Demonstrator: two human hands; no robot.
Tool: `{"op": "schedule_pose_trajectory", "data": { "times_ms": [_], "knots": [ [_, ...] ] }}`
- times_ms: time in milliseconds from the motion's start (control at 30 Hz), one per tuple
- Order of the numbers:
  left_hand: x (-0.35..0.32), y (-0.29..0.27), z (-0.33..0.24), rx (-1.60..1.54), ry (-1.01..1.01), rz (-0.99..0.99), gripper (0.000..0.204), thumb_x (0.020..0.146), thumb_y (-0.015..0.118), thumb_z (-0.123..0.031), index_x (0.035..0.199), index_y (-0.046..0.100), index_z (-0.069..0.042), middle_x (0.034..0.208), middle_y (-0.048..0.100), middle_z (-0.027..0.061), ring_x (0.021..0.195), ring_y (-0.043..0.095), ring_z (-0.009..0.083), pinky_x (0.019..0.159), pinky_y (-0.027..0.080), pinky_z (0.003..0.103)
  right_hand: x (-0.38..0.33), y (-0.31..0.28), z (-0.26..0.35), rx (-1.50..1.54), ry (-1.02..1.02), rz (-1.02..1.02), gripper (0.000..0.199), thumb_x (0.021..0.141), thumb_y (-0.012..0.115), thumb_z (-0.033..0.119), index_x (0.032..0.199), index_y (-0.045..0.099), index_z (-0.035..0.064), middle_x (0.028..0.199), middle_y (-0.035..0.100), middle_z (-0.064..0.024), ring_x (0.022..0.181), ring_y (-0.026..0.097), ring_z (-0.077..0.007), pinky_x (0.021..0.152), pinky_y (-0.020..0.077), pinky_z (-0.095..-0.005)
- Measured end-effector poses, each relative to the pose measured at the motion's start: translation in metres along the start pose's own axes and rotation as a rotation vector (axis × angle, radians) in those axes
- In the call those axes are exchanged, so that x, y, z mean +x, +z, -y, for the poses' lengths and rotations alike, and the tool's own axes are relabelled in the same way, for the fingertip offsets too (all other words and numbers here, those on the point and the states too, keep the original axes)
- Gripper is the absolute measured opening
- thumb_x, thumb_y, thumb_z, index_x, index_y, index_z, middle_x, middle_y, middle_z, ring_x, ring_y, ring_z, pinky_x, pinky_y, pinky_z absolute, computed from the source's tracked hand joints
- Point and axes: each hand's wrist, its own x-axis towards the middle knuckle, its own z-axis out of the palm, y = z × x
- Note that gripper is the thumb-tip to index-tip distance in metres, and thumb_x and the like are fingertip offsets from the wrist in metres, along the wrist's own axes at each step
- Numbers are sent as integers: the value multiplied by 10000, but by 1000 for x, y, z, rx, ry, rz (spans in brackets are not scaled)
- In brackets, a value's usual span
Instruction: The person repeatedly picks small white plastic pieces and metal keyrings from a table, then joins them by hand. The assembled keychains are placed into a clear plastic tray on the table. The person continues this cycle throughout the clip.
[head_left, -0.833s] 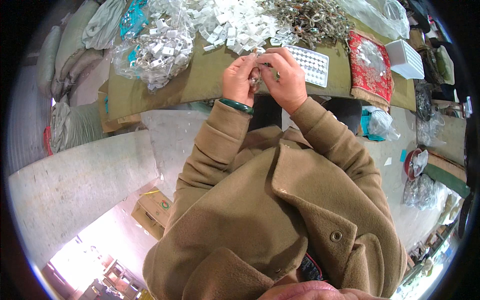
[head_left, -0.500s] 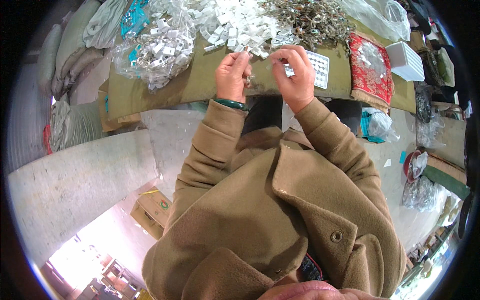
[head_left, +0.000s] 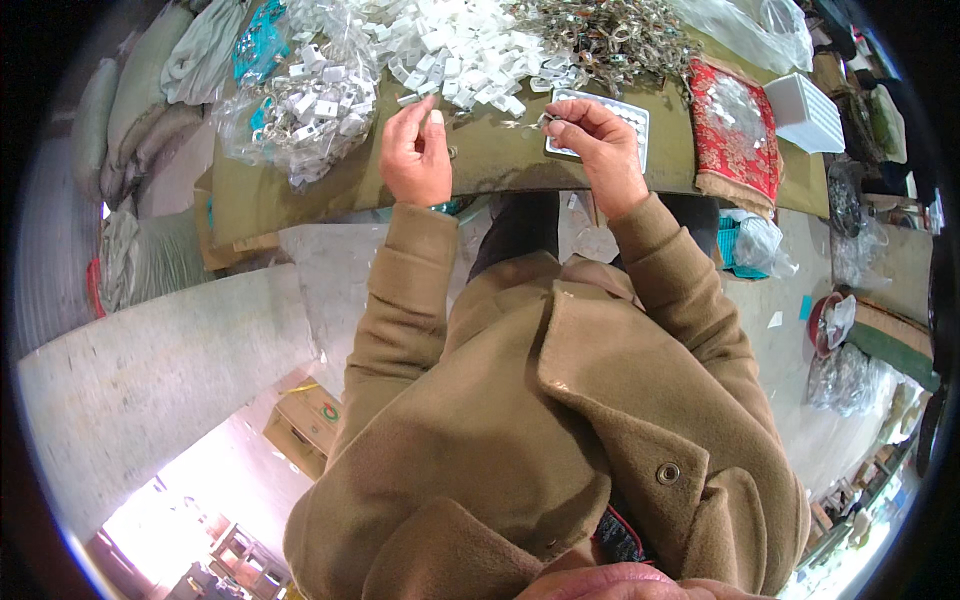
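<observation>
Pinching small dark piece point(head_left: 548, 119), type unclear, w/ R hand point(head_left: 600, 145) grip, at L edge of white tray point(head_left: 643, 130). W/ L hand point(head_left: 415, 155) grip spread, apparently empty — no backup. Could drop piece if pinching too lightly; might bump tray if rushing.

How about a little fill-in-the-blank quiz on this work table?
The patterned cloth to the right of the white tray is mainly ____ in colour.
In this view, the fingers of the ____ hand overlap that tray.
The heap of white pieces lies to the ____ of the dark tangled heap.

Missing words: red; right; left.
</observation>
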Motion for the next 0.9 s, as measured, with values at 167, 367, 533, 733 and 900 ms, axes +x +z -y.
{"op": "schedule_pose_trajectory", "data": {
  "times_ms": [167,367,533,733,900],
  "knots": [
    [-15,2,-54,-524,-439,594,368,922,610,-142,1276,567,-48,1070,672,66,606,538,24,515,416,149,-8,4,8,-54,-45,77,217,871,612,6,1086,639,16,962,633,-2,851,580,-78,765,479,-227],
    [-16,16,-62,-516,-635,645,136,885,648,-134,958,620,-23,773,658,22,593,543,33,480,401,176,-14,-9,11,-295,-256,92,255,809,579,-36,1043,645,42,933,627,-1,860,577,-83,743,481,-242],
    [-25,25,-58,-739,-908,634,90,884,637,-137,913,631,-52,671,588,-23,511,473,28,426,333,166,-17,-18,14,-578,-482,96,240,802,579,-35,1028,630,25,886,608,-25,820,580,-105,693,485,-264],
    [-36,39,-63,-732,-900,405,62,861,650,-96,896,649,-45,645,575,-23,480,451,29,415,322,166,-23,-19,14,-298,-143,-138,81,864,646,18,944,633,18,841,593,9,693,565,-64,637,477,-216],
    [-52,55,-66,-591,-568,349,46,832,654,-28,874,641,-13,677,588,-34,568,502,17,493,388,176,-24,-25,12,111,188,33,92,879,660,90,946,625,36,786,589,23,633,519,-49,577,426,-193]
  ]
}}
